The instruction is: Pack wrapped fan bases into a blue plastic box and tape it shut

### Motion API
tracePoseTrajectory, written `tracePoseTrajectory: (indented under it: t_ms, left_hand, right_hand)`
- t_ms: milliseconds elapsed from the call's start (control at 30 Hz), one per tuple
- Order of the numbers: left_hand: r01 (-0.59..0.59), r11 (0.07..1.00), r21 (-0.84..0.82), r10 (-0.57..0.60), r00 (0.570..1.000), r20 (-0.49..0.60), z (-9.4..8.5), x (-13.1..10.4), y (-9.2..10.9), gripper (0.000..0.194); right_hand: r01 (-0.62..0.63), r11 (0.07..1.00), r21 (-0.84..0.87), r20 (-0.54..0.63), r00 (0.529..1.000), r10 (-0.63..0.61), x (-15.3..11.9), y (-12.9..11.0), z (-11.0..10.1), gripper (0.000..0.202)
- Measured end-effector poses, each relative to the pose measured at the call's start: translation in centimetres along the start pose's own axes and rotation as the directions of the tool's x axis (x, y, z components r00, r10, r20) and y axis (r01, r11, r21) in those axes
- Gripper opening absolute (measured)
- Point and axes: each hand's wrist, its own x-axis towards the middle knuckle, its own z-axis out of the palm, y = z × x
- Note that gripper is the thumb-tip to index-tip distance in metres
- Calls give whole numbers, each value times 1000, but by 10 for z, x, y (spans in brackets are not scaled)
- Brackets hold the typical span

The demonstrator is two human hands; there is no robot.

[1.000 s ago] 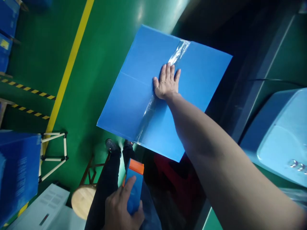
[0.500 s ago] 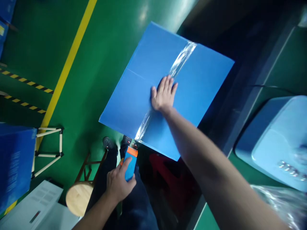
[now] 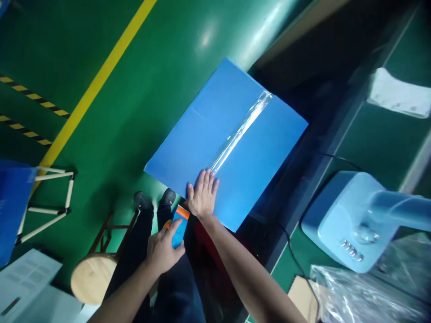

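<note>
Green floor point(image 3: 168, 67) below; right hand point(image 3: 203, 200) flat on blue box point(image 3: 256, 157).

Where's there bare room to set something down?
Green floor between the yellow line and the blue box; box top either side of the tape, beyond the right hand. Crowded: around the blue appliance, with plastic wrap and a cable.

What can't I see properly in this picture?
In the head view:
Inside the blue box: its taped face hides that.
Lower stretch of clear tape: under the right hand.
Part of the blue-and-orange tool: covered by the left hand.
Blue carton: cut off by the left edge.
</note>
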Motion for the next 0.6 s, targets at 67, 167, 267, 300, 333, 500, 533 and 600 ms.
tracePoseTrajectory:
  t_ms: [67, 167, 267, 300, 333, 500, 533, 600]
  left_hand:
    - [-24, 999, 38, 25, 999, -24, 4, -7, -5, 73]
    - [-80, 996, 50, 83, 994, -66, 8, -26, -12, 77]
    - [-128, 992, 11, 129, 985, -114, 8, -46, -14, 82]
    - [-128, 992, 3, 128, 984, -124, 7, -51, -14, 83]
    - [-119, 993, 1, 118, 984, -131, 6, -56, -13, 84]
    - [-54, 998, 32, 57, 995, -84, 2, -70, -11, 83]
    - [-33, 999, 33, 35, 998, -60, 2, -68, -9, 83]
    - [28, 999, 36, -28, 1000, -2, 1, -53, -3, 81]
  right_hand:
    - [3, 1000, 1, -12, 1000, -3, 0, 1, 2, 80]
    - [11, 1000, 8, -22, 1000, -11, -4, 2, 4, 80]
    - [16, 1000, 20, -32, 999, -15, -7, 3, 7, 80]
    - [16, 1000, 24, -33, 999, -15, -7, 3, 7, 80]
    - [14, 999, 30, -31, 999, -13, -7, 3, 8, 80]
    - [-6, 999, 44, 2, 1000, 6, -9, 5, 9, 80]
    - [-5, 999, 44, 1, 1000, 5, -9, 6, 9, 81]
    - [-1, 999, 43, -6, 1000, 2, -9, 6, 10, 81]
